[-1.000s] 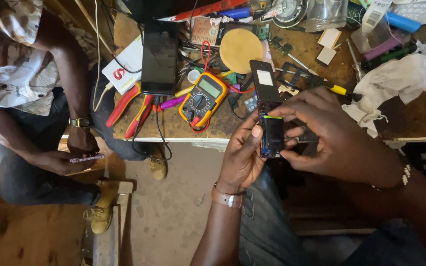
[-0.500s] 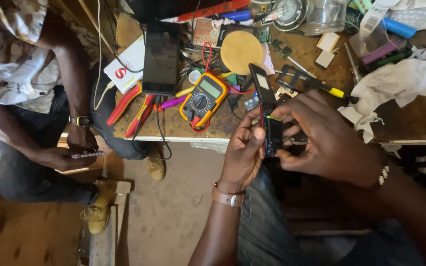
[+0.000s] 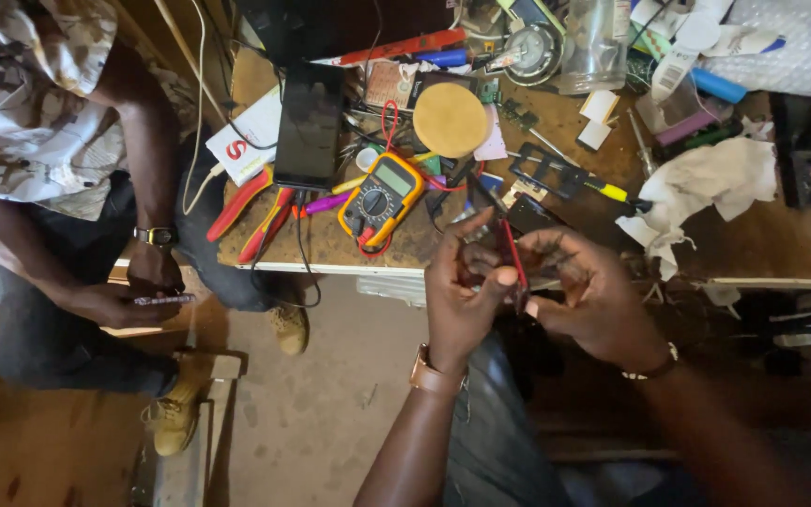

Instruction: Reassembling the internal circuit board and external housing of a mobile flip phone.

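Black phone [image 3: 511, 252] edge-on | our left hand [image 3: 459, 299] and right hand [image 3: 586, 300] fingers pinching it | we'd keep grip light, steady above the table [image 3: 330, 246]

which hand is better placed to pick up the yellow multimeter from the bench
Left, probably. The left hand sits just below the yellow multimeter, while the right hand is farther to the side. Both hands grip the thin dark red-edged phone.

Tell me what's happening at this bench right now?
The person's left hand and right hand hold a thin dark phone edge-on between them, just off the edge of the cluttered workbench. A yellow multimeter and red-handled pliers lie on it. Another person sits at the left holding a small tool.
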